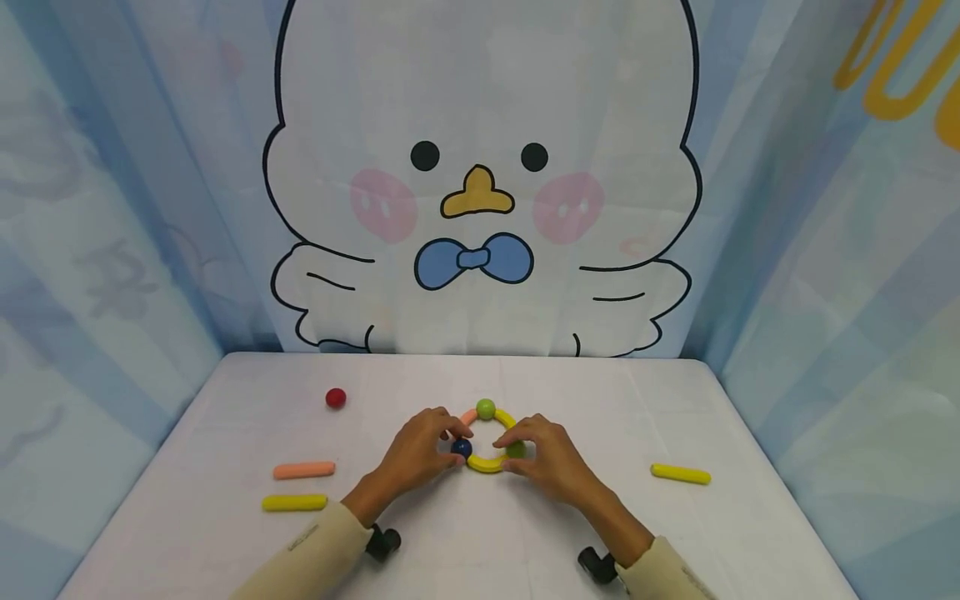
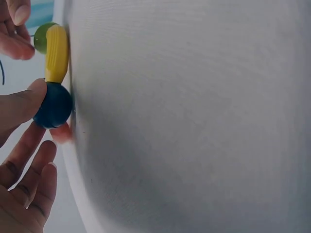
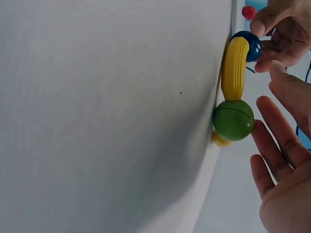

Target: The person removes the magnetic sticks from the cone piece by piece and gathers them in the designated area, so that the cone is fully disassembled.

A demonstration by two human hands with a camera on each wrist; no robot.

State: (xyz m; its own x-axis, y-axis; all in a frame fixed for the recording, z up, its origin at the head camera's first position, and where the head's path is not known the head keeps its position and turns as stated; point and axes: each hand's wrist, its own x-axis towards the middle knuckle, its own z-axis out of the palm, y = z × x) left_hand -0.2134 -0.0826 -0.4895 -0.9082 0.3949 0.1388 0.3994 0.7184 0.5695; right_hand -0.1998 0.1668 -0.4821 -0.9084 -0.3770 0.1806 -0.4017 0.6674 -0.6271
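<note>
A ring of curved sticks and balls lies on the table between my hands. A light green ball (image 1: pixel 486 409) sits at its far side, with a peach curved stick (image 1: pixel 468 417) to its left and a yellow curved stick (image 1: pixel 505 418) to its right. My left hand (image 1: pixel 417 446) pinches the blue ball (image 2: pixel 54 106) between thumb and finger. Beside the darker green ball (image 3: pixel 233 120) is my right hand (image 1: pixel 553 459), its fingers loosely spread and the fingertips close to it; contact is unclear. The near yellow curved stick (image 1: pixel 486 464) joins these two balls.
On the left lie a red ball (image 1: pixel 336 398), a peach stick (image 1: pixel 303 471) and a yellow stick (image 1: pixel 294 502). Another yellow stick (image 1: pixel 681 474) lies at the right. A curtain (image 1: pixel 480 317) with a cartoon bird hangs behind the white table (image 1: pixel 480 550).
</note>
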